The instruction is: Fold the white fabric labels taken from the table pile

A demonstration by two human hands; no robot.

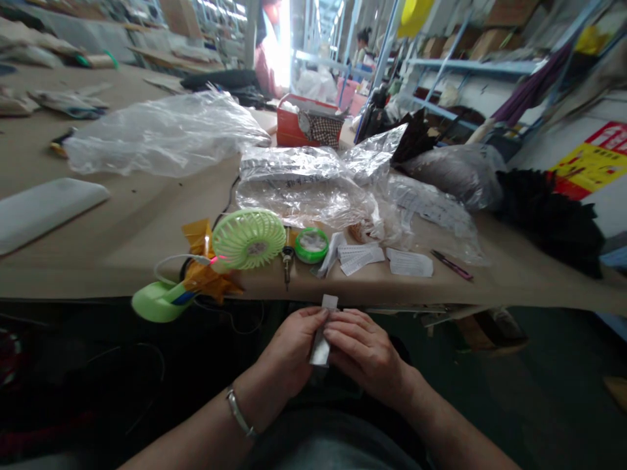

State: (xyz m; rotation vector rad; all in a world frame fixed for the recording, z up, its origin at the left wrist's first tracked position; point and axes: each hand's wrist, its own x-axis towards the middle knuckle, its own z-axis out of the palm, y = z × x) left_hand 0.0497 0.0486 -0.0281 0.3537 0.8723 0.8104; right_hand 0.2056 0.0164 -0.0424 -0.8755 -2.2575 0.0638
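Below the table's front edge, over my lap, my left hand (289, 349) and my right hand (365, 352) meet around a thin white strip, maybe a label or folded paper (323, 333). Fingers of both hands are closed on it, and its top end sticks up between them. A metal bracelet (240, 412) circles my left wrist. Just beyond the hands, several white paper slips (360, 256) lie on the brown table (122, 215).
A green hand fan (247, 238) taped to a stand, a green tape roll (311, 245), a small tool (287, 261) and a pink pen (451, 265) sit near the front edge. Clear plastic bags (304, 183), black fabric (548, 215) and a red box (304, 121) lie behind. Another person stands far back.
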